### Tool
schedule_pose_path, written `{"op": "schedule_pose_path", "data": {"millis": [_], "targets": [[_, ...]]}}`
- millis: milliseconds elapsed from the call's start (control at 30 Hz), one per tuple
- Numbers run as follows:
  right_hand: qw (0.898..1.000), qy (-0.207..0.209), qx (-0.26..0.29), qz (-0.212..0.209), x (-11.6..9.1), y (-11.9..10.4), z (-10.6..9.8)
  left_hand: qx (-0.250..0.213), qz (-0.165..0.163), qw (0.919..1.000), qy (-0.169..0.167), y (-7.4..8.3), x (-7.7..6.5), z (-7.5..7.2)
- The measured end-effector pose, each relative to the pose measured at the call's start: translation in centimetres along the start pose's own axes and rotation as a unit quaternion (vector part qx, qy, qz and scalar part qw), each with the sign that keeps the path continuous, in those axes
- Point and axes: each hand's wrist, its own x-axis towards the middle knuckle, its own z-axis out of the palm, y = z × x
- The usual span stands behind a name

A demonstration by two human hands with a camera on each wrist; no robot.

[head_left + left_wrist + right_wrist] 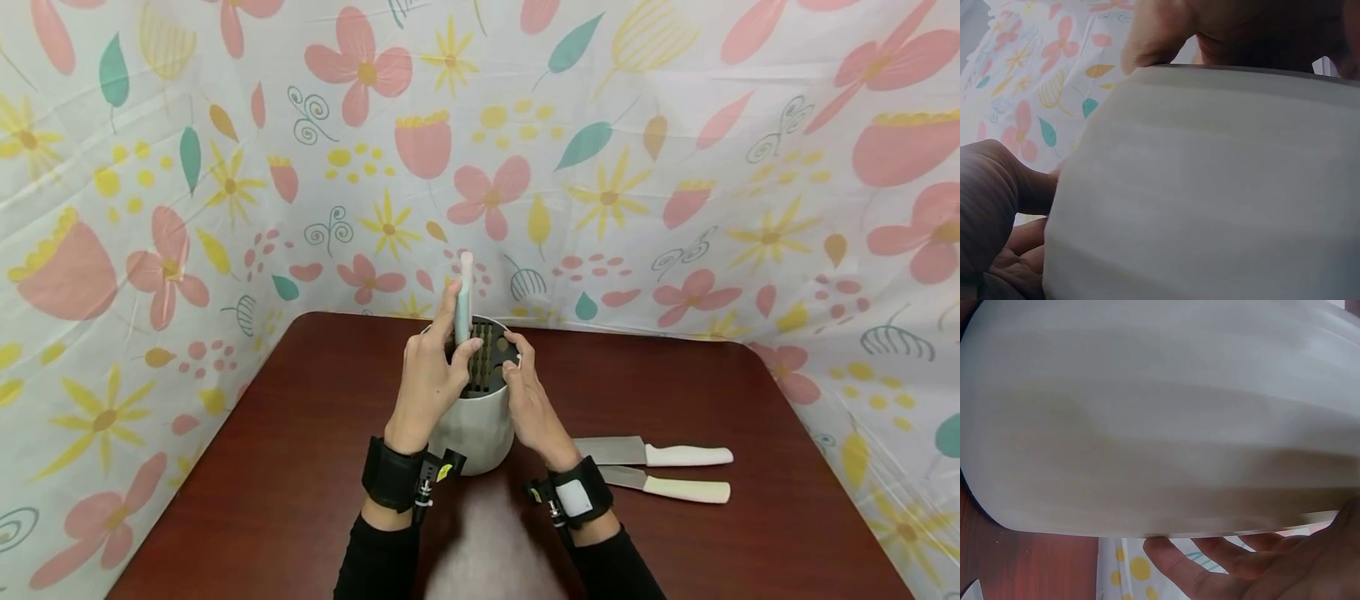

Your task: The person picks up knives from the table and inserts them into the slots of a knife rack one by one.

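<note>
A person's left hand (431, 383) pinches an upright pale-blue handle (462, 307), probably a knife's, at the slotted top of a round grey-white knife holder (480, 433) in the middle of the dark red table (300, 425). The right hand (534, 408) grips the holder's right rim. The handle looks stiff, light and smooth, best pinched along its sides; any blade is hidden. The holder seems rigid, fairly weighty and slippery, best steadied around its body. A broad-bladed knife (652, 452) and narrower knife (663, 485) lie to the right
</note>
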Motion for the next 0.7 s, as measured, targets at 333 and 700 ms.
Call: {"op": "schedule_pose_path", "data": {"millis": [333,700], "targets": [[1.000,0.004,0.009,-0.005,0.3,-0.4,0.0,-0.030,-0.011,0.9995,-0.002,-0.9,1.6,0.3],[1.000,-0.003,0.005,-0.003,-0.1,0.0,0.0,-0.015,-0.017,0.9997,0.009,-1.0,1.2,1.1]]}}
